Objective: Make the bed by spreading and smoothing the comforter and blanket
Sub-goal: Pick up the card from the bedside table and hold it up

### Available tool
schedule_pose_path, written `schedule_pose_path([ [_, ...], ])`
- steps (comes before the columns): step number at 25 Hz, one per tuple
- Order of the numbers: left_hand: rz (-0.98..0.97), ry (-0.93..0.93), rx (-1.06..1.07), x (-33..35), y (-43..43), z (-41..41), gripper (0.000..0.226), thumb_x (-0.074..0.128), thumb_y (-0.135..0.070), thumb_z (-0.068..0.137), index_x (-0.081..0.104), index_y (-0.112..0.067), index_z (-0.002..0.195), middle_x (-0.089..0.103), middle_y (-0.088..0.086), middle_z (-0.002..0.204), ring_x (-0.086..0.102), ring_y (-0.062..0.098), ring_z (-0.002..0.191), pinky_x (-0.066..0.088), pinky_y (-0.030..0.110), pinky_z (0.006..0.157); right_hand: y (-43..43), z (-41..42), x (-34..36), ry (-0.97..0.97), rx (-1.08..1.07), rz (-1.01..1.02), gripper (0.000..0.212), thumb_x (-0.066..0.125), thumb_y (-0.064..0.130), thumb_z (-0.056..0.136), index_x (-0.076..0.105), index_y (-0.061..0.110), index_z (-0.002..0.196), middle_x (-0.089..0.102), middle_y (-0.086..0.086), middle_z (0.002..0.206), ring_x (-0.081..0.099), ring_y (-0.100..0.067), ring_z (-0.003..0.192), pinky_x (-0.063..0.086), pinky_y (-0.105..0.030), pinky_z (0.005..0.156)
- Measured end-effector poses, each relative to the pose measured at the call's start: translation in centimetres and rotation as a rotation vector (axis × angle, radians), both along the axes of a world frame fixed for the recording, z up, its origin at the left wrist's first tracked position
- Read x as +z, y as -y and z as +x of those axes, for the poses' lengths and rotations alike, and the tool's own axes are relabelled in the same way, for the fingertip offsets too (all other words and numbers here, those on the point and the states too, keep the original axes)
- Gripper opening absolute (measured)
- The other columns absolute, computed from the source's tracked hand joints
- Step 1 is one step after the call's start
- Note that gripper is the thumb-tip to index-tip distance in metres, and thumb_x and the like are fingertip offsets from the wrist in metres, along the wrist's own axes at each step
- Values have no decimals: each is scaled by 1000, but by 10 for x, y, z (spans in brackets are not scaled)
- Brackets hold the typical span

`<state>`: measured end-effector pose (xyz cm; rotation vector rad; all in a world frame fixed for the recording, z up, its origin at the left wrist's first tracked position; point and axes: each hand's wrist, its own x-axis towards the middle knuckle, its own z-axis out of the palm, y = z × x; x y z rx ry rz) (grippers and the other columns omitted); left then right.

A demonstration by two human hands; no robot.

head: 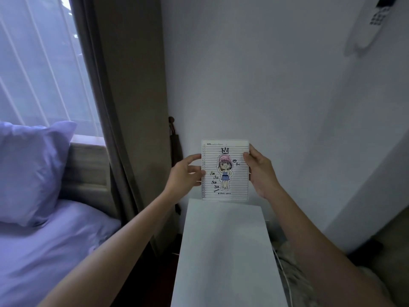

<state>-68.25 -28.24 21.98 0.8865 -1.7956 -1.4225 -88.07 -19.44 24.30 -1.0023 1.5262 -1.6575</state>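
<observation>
A lined card with a cartoon girl drawn on it stands upright at the back of a white bedside surface, against the wall. My right hand grips its right edge. My left hand touches its left edge with thumb and fingers. At the left is the bed, with a lavender sheet and a lavender pillow propped against the headboard. No comforter or blanket is in view.
A brown curtain hangs between the bed and the white wall. A sheer-covered window lies behind the pillow. A white remote in a wall holder is at the top right. A white cable runs beside the bedside surface.
</observation>
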Motion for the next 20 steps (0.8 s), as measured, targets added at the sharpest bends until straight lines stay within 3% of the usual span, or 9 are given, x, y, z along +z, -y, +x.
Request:
schedule_pose_path([
  [4,11,-13,46,-10,3,0,51,64,-5,86,52,-22,132,76,5,97,72,18,91,59,44,83,3,0,-3,-277,-67,141,35,45,22,97,58,42,122,71,-1,105,68,-21,94,60,-41,76],
  [7,-5,9,83,-18,3,-6,49,64,-5,86,53,-24,130,76,2,98,71,15,92,59,42,83,9,-9,-11,-414,-109,222,35,45,24,95,57,42,121,69,-6,105,68,-26,94,61,-43,70],
  [9,-43,33,122,-28,0,-12,51,63,-7,87,52,-28,133,74,-4,103,70,8,95,57,38,88,14,-15,-23,-452,-123,235,35,44,24,94,57,42,120,70,-6,102,68,-27,94,60,-46,75],
  [12,-110,135,132,-57,-12,-21,55,55,-10,92,43,-33,140,62,-27,106,61,-4,101,48,22,97,18,-24,-56,-485,-75,301,41,41,24,94,51,44,127,71,1,108,66,-21,101,54,-46,90],
  [14,-127,234,98,-83,-22,-27,56,48,-10,93,40,-38,141,58,-36,110,61,-2,102,46,9,90,17,-26,-87,-450,-17,359,48,40,22,93,43,45,136,67,6,120,62,-17,111,50,-43,98],
  [15,-94,277,84,-100,-26,-30,59,45,-9,91,38,-39,142,62,-31,113,62,3,104,45,8,87,16,-26,-104,-411,12,382,52,40,19,93,40,45,138,64,9,125,59,-14,114,48,-40,100],
  [18,61,368,39,-157,-38,-38,72,46,-9,89,19,-40,148,61,-11,130,56,10,118,44,23,99,6,-29,-157,-294,68,436,62,42,8,91,36,45,140,60,16,124,55,-7,115,42,-30,103],
  [20,168,403,9,-191,-48,-41,74,46,-12,89,11,-37,150,56,-7,137,52,15,126,43,33,106,1,-32,-194,-259,109,482,65,45,12,88,34,48,140,61,16,125,55,-9,116,42,-37,106],
])
